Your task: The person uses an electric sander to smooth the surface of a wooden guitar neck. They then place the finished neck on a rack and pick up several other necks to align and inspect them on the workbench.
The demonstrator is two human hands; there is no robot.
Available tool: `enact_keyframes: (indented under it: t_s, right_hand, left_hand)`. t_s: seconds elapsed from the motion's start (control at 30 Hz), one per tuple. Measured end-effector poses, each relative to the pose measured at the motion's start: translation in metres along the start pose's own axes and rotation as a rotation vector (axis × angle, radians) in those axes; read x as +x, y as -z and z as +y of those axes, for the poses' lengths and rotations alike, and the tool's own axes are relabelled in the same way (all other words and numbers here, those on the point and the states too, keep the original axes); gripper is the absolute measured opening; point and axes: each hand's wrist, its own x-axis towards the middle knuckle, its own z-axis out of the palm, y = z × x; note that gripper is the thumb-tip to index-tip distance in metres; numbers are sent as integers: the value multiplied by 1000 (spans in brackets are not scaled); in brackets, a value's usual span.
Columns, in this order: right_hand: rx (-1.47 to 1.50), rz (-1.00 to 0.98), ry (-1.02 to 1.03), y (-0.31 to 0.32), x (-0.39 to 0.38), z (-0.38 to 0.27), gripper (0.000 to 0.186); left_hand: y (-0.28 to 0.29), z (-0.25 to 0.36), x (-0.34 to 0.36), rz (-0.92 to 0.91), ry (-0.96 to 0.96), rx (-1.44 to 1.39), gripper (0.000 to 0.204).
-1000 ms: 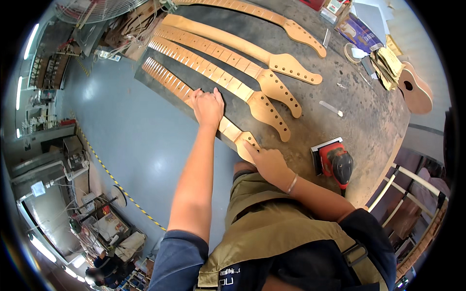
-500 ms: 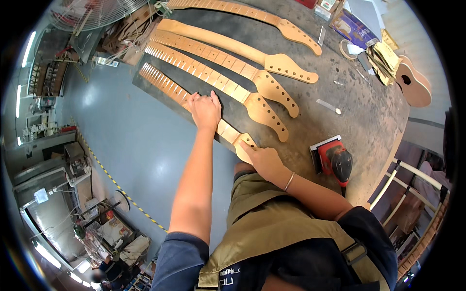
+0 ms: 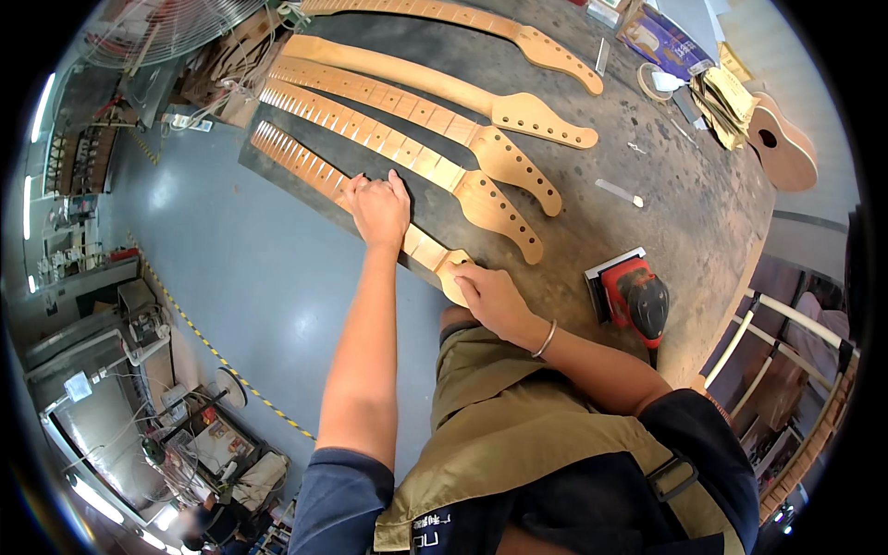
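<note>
The nearest guitar neck lies fretboard up along the workbench's front edge. Over its middle my left hand is closed, fingers bent across the fretboard; the underside of the grip is hidden. My right hand grips the neck's headstock at its near right end, fingers curled, partly covering the headstock. Just beyond lies a second guitar neck with its frets showing, then a third guitar neck. Farther back, one guitar neck is turned back side up, and another guitar neck lies at the far edge.
A red and black power sander stands right of my right hand on the workbench. A clear strip lies beyond it. At the far right are sandpaper sheets, a tape roll and a small guitar body.
The whole view has shifted slightly left. My right index finger, stretched along the headstock before, is now drawn in and bent. My left hand keeps its place on the neck.
</note>
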Motion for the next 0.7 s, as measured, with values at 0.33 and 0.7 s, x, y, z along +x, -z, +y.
enact_keyframes:
  t_s: [0.33, 0.7]
  right_hand:
    - [-707, -175, 291, 13, 3, 6, 48]
    - [-818, 39, 348, -3, -5, -3, 37]
  left_hand:
    - [-1, -1, 6, 40, -42, 34, 59]
    - [2, -2, 1, -20, -16, 25, 56]
